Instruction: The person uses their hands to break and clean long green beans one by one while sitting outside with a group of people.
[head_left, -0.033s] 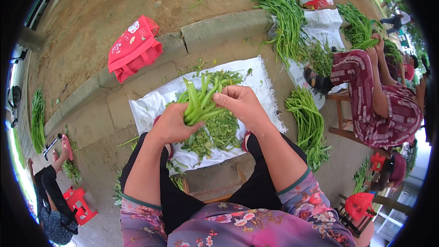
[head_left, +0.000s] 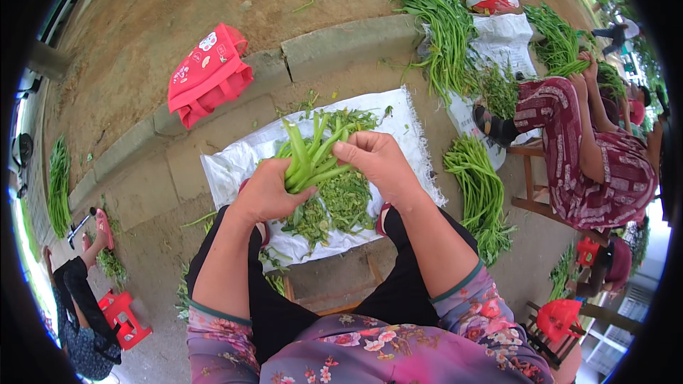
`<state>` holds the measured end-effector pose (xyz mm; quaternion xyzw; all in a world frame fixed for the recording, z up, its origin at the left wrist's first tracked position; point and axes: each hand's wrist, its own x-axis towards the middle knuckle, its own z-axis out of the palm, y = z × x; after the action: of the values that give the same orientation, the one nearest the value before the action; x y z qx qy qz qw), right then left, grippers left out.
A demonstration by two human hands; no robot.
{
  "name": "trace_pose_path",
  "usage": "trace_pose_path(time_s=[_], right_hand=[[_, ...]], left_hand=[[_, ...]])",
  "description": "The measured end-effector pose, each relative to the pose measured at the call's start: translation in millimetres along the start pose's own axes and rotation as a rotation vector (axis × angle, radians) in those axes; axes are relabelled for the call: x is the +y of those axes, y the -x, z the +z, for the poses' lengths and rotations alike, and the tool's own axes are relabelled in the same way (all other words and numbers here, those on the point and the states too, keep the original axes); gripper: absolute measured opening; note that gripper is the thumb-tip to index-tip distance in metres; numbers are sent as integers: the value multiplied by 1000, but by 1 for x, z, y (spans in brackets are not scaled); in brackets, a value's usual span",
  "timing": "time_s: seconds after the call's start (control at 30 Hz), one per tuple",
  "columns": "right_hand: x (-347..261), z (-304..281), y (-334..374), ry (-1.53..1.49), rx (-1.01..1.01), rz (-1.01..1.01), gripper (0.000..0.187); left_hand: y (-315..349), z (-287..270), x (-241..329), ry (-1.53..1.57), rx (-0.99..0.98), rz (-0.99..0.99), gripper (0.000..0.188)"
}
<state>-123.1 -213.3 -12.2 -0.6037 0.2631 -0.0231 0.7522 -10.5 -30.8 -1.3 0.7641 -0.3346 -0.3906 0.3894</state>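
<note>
Green stalks (head_left: 302, 156) have edged left over the white sheet (head_left: 403, 118), left hand (head_left: 267, 194) clasping them, right hand (head_left: 380, 163) pinching one, apparently sorting, the next move needing a steady hold.

I get soft, even daylight with faint shadows, glare near nine o'clock, lens distortion bowing the curb (head_left: 352, 44) from twelve toward nine.

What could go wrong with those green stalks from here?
The left hand holds the green stalks in a fanned-out bunch, so one might slip out. Leafy scraps lie on the white sheet below, so a dropped stalk could get mixed in with them.
</note>
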Motion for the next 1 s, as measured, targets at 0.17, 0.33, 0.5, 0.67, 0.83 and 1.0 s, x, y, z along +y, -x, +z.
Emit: trace_pose_path(time_s=[0.17, 0.33, 0.5, 0.67, 0.83, 1.0], right_hand=[[-5, -12, -2, -228, 58, 117, 18], [-3, -13, -2, -464, 35, 167, 20], [-2, -8, -2, -517, -49, 154, 18], [-17, -7, 3, -411, -94, 52, 18], [-15, -11, 1, -380, -77, -24, 15], [-24, -11, 7, -203, -57, -174, 16]], left_hand=[[-2, -4, 3, 155, 16, -110, 29], [-4, -5, 0, 344, 79, -59, 26], [-4, -4, 0, 581, 141, -55, 25], [1, -26, -9, 798, 142, 35, 26], [8, -39, -15, 848, 93, 154, 38], [8, -45, -20, 896, 50, 130, 37]])
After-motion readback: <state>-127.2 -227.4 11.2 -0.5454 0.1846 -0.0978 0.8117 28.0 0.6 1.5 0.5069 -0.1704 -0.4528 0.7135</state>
